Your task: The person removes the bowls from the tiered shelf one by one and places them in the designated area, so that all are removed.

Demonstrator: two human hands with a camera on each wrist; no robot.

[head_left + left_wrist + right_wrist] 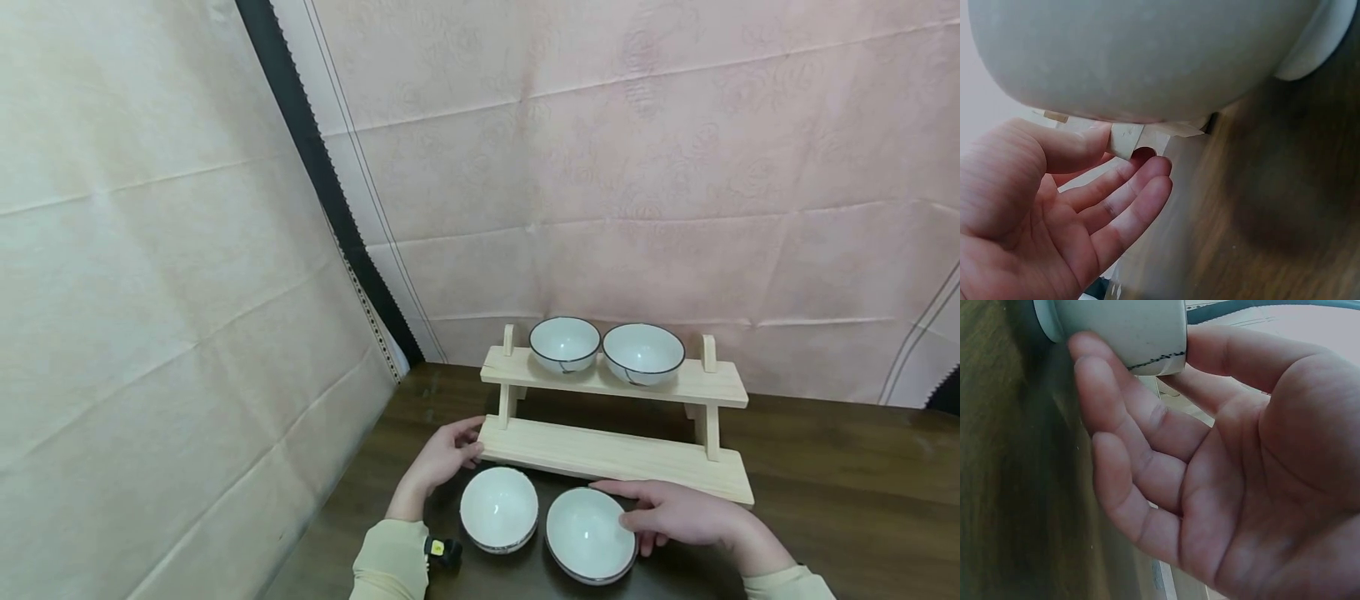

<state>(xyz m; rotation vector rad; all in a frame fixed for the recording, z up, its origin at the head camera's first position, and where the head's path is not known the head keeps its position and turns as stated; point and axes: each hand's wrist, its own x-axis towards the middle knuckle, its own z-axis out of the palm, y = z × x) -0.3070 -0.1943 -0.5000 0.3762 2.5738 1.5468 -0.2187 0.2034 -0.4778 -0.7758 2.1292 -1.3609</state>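
Observation:
My left hand (447, 452) pinches the left end of a two-tier wooden shelf (615, 450) at its lower board; in the left wrist view the thumb lies on the board's end (1125, 139). Close to that hand stands a white bowl (498, 508), which fills the top of that view. My right hand (675, 512) holds another white bowl (590, 533) by its right side, thumb at the rim and forefinger stretched behind it along the shelf's front edge. In the right wrist view, fingers (1100, 394) lie against this bowl's patterned wall (1129, 331).
Two dark-rimmed white bowls, a left one (565, 343) and a right one (643, 353), stand side by side on the upper board. Beneath everything is a dark wooden table (847, 475). Pale cloth (637, 167) hangs behind and along the left.

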